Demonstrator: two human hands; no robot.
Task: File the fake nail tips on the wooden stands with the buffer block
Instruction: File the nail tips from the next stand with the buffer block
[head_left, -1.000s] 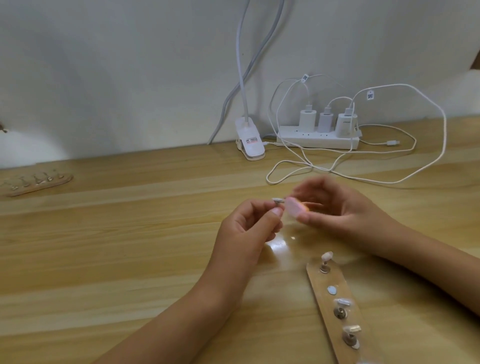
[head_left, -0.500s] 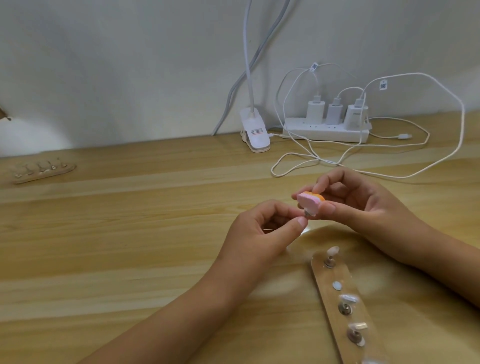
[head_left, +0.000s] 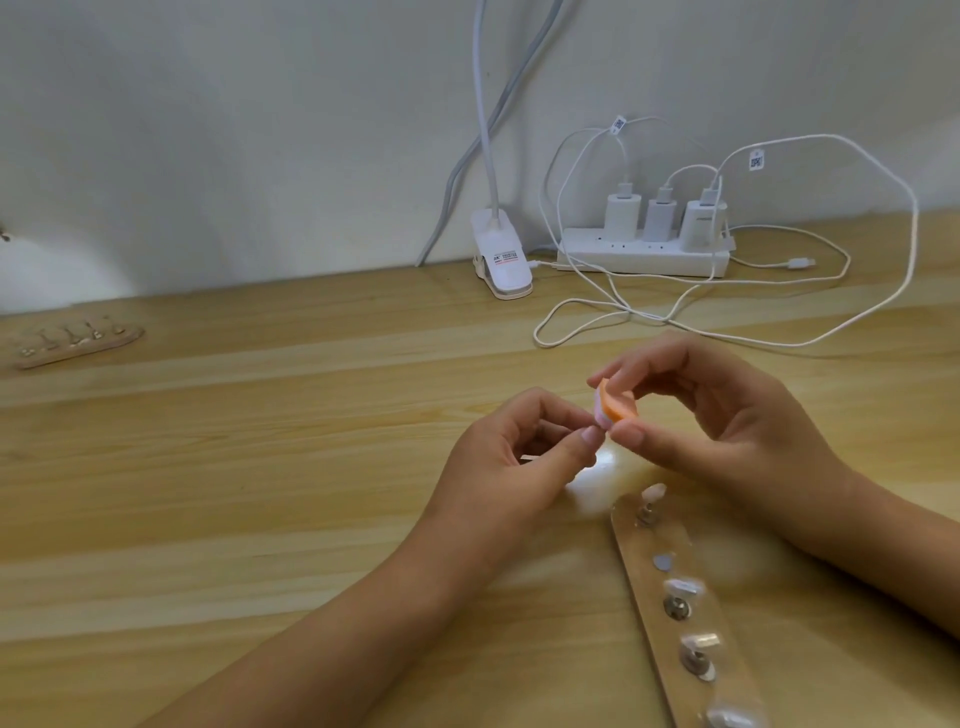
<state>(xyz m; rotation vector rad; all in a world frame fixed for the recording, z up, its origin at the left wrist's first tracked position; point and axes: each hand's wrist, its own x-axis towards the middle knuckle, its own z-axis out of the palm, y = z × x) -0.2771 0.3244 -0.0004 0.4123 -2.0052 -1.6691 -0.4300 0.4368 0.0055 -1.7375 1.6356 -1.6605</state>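
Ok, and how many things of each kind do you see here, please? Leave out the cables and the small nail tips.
Wooden stands: 2
Buffer block: 1
Power strip: 1
Chargers: 3
White clip: 1
Total: 8

L hand (head_left: 514, 462) & R hand (head_left: 727, 421): pinch pose, mid-air
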